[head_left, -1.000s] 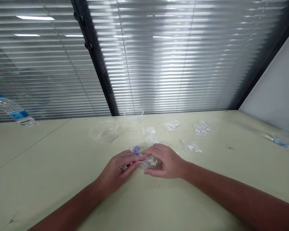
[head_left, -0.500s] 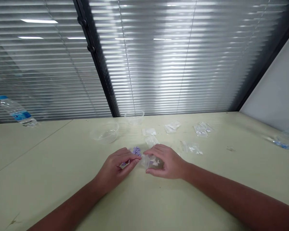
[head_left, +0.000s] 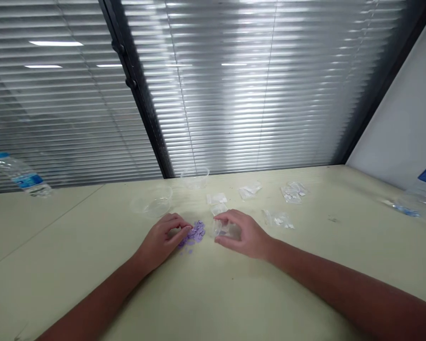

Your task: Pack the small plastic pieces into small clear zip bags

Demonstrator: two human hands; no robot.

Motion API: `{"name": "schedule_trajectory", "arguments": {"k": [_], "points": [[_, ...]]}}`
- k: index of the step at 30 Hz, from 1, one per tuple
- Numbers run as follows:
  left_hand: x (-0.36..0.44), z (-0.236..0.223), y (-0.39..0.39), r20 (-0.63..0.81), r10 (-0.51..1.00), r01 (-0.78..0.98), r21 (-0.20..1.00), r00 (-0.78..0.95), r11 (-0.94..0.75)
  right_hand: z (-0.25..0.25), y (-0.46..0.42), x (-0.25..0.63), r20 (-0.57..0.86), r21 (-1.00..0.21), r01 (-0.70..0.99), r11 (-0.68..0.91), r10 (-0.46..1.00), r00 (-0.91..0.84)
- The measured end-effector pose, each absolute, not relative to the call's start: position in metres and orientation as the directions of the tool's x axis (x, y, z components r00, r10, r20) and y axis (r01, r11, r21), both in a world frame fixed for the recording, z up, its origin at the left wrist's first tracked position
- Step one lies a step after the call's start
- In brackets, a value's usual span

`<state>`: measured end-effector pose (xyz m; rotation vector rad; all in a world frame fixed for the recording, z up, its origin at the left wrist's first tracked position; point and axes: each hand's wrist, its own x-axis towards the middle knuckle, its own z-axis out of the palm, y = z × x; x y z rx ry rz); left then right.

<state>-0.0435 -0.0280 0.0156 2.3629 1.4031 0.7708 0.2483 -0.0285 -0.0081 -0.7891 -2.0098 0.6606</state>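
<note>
My left hand (head_left: 166,237) rests at the edge of a loose pile of small flat purple pieces (head_left: 198,230). Its thumb and forefinger are pressed together over the pile; whether a piece is between them is hidden. To the right of the pile, my right hand (head_left: 243,233) grips a small clear plastic bag (head_left: 218,228) between thumb and fingers, its open mouth facing the pile. Some pale pieces show through the bag's film, partly covered by the fingers.
Several small clear bags with white pieces (head_left: 293,192) lie beyond my right hand. Two clear round tubs (head_left: 157,202) stand toward the window blinds. One water bottle (head_left: 24,177) is at far left, another bottle (head_left: 417,196) at far right.
My left hand has drawn back leftward from the bag's mouth to the purple pile, uncovering more of it. My right hand stays on the bag. The view has shifted slightly.
</note>
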Motion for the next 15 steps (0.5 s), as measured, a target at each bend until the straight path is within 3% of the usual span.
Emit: {"name": "schedule_trajectory", "arguments": {"k": [4, 7, 10, 15], "points": [[-0.043, 0.016, -0.028, 0.296, 0.86, 0.716, 0.477, 0.415, -0.51, 0.005, -0.009, 0.257, 0.307, -0.946, 0.042, 0.321, 0.93, -0.204], [-0.041, 0.015, -0.028, 0.303, 0.851, 0.712, 0.466, 0.429, -0.525, 0.011, 0.014, 0.274, 0.168, -0.969, -0.201, 0.146, 0.981, -0.099], [-0.041, 0.015, -0.028, 0.306, 0.847, 0.705, 0.47, 0.434, -0.531, 0.004, 0.035, 0.297, 0.271, -0.961, -0.036, 0.276, 0.958, 0.096], [-0.04, 0.015, -0.029, 0.328, 0.837, 0.688, 0.477, 0.439, -0.548, -0.006, 0.061, 0.331, 0.204, -0.977, 0.115, 0.179, 0.943, 0.263]]}}
